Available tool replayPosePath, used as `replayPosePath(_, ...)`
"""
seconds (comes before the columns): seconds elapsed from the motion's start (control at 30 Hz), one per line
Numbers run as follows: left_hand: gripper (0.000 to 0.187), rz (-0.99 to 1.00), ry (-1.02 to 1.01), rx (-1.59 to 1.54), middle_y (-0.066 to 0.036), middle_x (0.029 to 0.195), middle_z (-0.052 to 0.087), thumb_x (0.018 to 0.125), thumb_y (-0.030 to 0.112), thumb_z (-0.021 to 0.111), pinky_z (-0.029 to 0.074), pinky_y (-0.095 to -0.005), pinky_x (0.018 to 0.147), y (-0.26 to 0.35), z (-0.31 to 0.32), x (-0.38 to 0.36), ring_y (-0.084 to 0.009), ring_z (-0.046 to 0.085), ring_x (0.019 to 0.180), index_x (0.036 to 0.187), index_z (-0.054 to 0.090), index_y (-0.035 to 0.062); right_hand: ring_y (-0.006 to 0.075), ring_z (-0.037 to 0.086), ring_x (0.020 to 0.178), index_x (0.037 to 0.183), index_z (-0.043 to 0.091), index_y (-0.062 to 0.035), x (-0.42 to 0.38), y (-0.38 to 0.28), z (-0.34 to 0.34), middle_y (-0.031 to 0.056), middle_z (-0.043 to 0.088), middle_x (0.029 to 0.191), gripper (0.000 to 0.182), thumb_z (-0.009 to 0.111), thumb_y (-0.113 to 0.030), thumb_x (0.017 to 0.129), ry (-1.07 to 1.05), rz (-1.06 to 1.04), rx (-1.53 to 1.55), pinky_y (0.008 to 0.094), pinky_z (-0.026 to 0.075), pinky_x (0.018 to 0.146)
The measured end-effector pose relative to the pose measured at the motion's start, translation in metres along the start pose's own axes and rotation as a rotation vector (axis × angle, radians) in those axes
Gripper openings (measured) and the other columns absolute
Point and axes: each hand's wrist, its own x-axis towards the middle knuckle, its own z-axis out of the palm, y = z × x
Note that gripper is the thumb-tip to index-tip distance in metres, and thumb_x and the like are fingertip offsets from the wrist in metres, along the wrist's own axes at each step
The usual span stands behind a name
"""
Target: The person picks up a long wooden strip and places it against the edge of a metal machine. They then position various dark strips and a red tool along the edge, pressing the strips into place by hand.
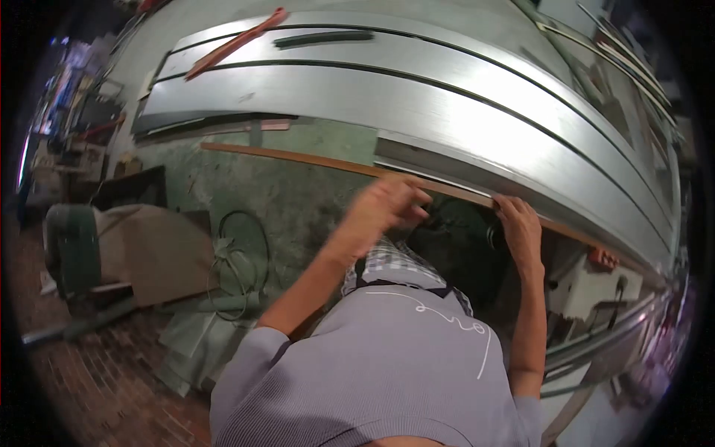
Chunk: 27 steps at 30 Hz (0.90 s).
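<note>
A long, thin brown strip (298, 156), wood-like in colour, runs across in front of me along the near side of a silver metal-topped bench. My right hand (519, 227) has its fingers closed on this strip at the edge. My left hand (383, 205) is over the strip further left, somewhat blurred, its fingers loosely bent and apart. Between my hands, a narrow bright metal strip (439, 179) lies just beyond the brown one.
On the bench top (335, 89), cut by dark grooves, lie a reddish strip (237, 43) and a dark green strip (323, 39). A brown-covered padded object (149, 249) and a coiled cable (242, 261) are at left. Long profiles (596, 343) lie at lower right.
</note>
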Motion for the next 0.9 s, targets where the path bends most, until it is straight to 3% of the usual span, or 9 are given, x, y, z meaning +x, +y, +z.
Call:
replayPosePath(0.1, 0.025, 0.618, 0.492, 0.159, -0.006, 0.094, 0.061, 0.092, 0.025, 0.051, 0.049, -0.0283, 0.076, 0.034, -0.079, -0.005, -0.0155, 0.059, 0.082, 0.104, 0.054, 0.0040, 0.0301, 0.055, 0.094, 0.104, 0.059, -0.0137, -0.001, -0.006, -0.003, 0.0102, 0.056, 0.098, 0.029, 0.062, -0.007, 0.076, -0.001, 0.063, -0.008, 0.0393, 0.044, 0.080)
replayPosePath(0.17, 0.041, 0.681, 1.061, 0.556, -0.012, 0.113, 0.052, 0.091, 0.034, 0.051, 0.043, -0.0350, 0.087, 0.046, -0.132, -0.006, -0.0213, 0.052, 0.103, 0.117, 0.049, 0.0022, 0.0300, 0.055, 0.095, 0.103, 0.059, -0.0136, -0.002, -0.007, -0.002, 0.0099, 0.055, 0.100, 0.029, 0.063, -0.006, 0.075, -0.013, 0.077, -0.002, 0.0394, 0.044, 0.080)
replayPosePath(0.3, 0.053, 0.580, 1.586, 0.685, -0.022, 0.127, 0.041, 0.094, 0.037, 0.041, 0.039, -0.0401, 0.093, 0.058, -0.261, -0.001, -0.0334, 0.049, 0.109, 0.131, 0.034, 0.0001, 0.0285, 0.053, 0.096, 0.099, 0.061, -0.0132, 0.000, -0.003, -0.001, 0.0090, 0.054, 0.099, 0.026, 0.064, -0.007, 0.075, 0.012, 0.020, -0.054, 0.0397, 0.044, 0.080)
replayPosePath(0.4, 0.053, 0.539, 1.654, 0.439, -0.022, 0.131, 0.039, 0.094, 0.037, 0.039, 0.039, -0.0417, 0.094, 0.085, -0.324, -0.007, -0.0354, 0.047, 0.111, 0.131, 0.035, 0.0001, 0.0275, 0.052, 0.096, 0.098, 0.061, -0.0132, 0.003, -0.009, -0.005, 0.0087, 0.054, 0.098, 0.025, 0.064, -0.008, 0.075, -0.018, 0.040, -0.044, 0.0391, 0.043, 0.081)
replayPosePath(0.53, 0.051, 0.549, 1.640, 0.562, -0.022, 0.122, 0.049, 0.093, 0.035, 0.040, 0.041, -0.0410, 0.091, 0.096, -0.382, -0.017, -0.0350, 0.051, 0.107, 0.128, 0.040, -0.0019, 0.0270, 0.052, 0.095, 0.099, 0.061, -0.0139, 0.003, -0.012, -0.005, 0.0083, 0.054, 0.096, 0.026, 0.065, -0.008, 0.073, -0.019, 0.038, -0.057, 0.0388, 0.042, 0.081)
replayPosePath(0.6, 0.051, 0.444, 1.313, 0.682, -0.014, 0.117, 0.056, 0.094, 0.041, 0.036, 0.043, -0.0363, 0.085, 0.096, -0.420, -0.016, -0.0258, 0.053, 0.105, 0.120, 0.051, -0.0008, 0.0269, 0.052, 0.094, 0.099, 0.061, -0.0148, 0.002, -0.008, -0.005, 0.0078, 0.054, 0.095, 0.027, 0.065, -0.009, 0.073, -0.020, 0.026, -0.067, 0.0391, 0.040, 0.082)
replayPosePath(0.73, 0.048, 0.438, 1.324, 0.579, -0.010, 0.102, 0.064, 0.094, 0.039, 0.035, 0.046, -0.0333, 0.072, 0.087, -0.387, -0.019, -0.0224, 0.061, 0.091, 0.107, 0.061, 0.0015, 0.0283, 0.051, 0.094, 0.099, 0.060, -0.0160, -0.005, 0.004, -0.015, 0.0076, 0.053, 0.095, 0.027, 0.065, -0.013, 0.073, -0.067, 0.050, -0.059, 0.0407, 0.039, 0.084)
replayPosePath(0.77, 0.030, 0.557, 1.281, 0.514, -0.007, 0.083, 0.066, 0.089, 0.029, 0.047, 0.047, -0.0271, 0.060, 0.081, -0.383, -0.019, -0.0150, 0.061, 0.073, 0.097, 0.062, 0.0040, 0.0288, 0.051, 0.095, 0.101, 0.060, -0.0153, -0.011, 0.011, -0.015, 0.0079, 0.053, 0.095, 0.030, 0.066, -0.014, 0.072, -0.008, 0.045, -0.061, 0.0409, 0.039, 0.085)
replayPosePath(0.9, 0.035, 0.406, 1.174, 0.600, -0.001, 0.075, 0.057, 0.094, 0.033, 0.043, 0.037, -0.0228, 0.052, 0.060, -0.320, -0.022, -0.0083, 0.047, 0.060, 0.100, 0.063, 0.0062, 0.0284, 0.048, 0.102, 0.115, 0.054, -0.0175, -0.033, 0.031, -0.030, 0.0097, 0.051, 0.106, 0.045, 0.069, -0.019, 0.072, 0.052, 0.124, -0.086, 0.0409, 0.037, 0.089)
